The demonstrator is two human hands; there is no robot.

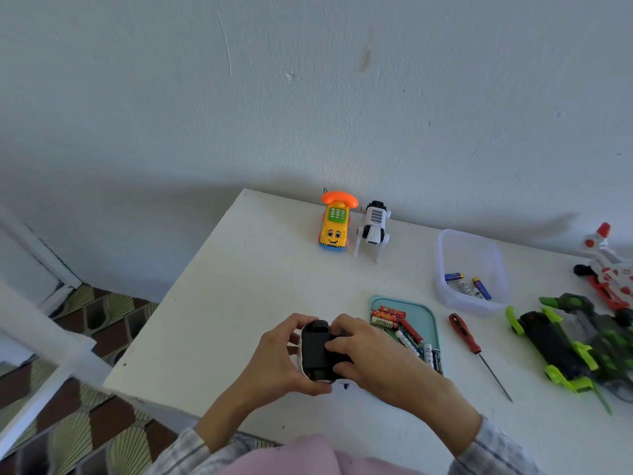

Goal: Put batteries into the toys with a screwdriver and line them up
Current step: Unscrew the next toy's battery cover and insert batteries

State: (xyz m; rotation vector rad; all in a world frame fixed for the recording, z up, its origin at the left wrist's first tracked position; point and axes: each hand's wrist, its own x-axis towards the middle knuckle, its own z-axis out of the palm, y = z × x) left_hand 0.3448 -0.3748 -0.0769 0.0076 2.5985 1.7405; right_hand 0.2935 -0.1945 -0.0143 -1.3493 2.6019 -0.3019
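Observation:
A small black and white toy (314,351) lies underside up just above the near table edge, held between both hands. My left hand (279,358) grips its left side with curled fingers. My right hand (364,351) curls over its right side, fingers on the black underside. A red-handled screwdriver (465,338) lies on the table to the right. Several batteries (399,325) lie on a teal tray (424,315). A yellow toy phone car (334,222) and a white robot dog (373,228) stand side by side at the far edge.
A clear plastic tub (448,269) holds a few batteries at back right. A green and black toy vehicle (568,344) and a red and white toy (606,265) lie at the right. The white table (239,286) ends at the left over a patterned floor.

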